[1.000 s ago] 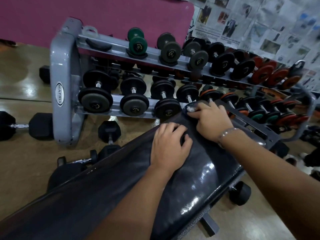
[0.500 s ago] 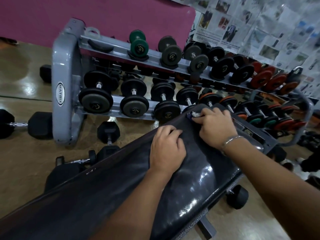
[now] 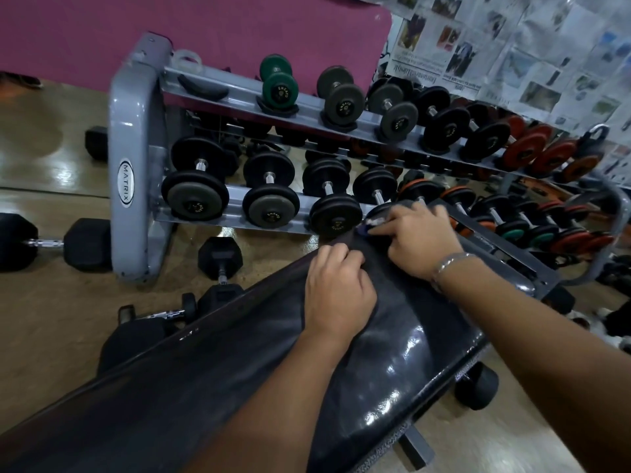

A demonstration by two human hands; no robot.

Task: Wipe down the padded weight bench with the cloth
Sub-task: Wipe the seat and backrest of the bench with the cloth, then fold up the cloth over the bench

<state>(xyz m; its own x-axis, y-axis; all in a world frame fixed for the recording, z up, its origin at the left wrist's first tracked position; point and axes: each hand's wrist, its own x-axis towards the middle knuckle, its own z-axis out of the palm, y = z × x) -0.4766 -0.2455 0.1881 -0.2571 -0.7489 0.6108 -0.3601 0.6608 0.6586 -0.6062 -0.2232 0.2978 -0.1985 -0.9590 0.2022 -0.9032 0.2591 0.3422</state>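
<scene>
My left hand (image 3: 336,295) curls down on the dark cloth (image 3: 373,261), anchoring it to the bench (image 3: 409,363) at mid-frame. My right hand (image 3: 420,240) pinches its far corner, probably to stretch it flat.

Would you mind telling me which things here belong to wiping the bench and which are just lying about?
In the job: padded bench; dark cloth spread on it; left hand gripping the cloth; right hand pinching its edge.
Lying about: dumbbell rack with its dumbbells; hex dumbbells on the floor; newspaper sheets on the wall.
</scene>
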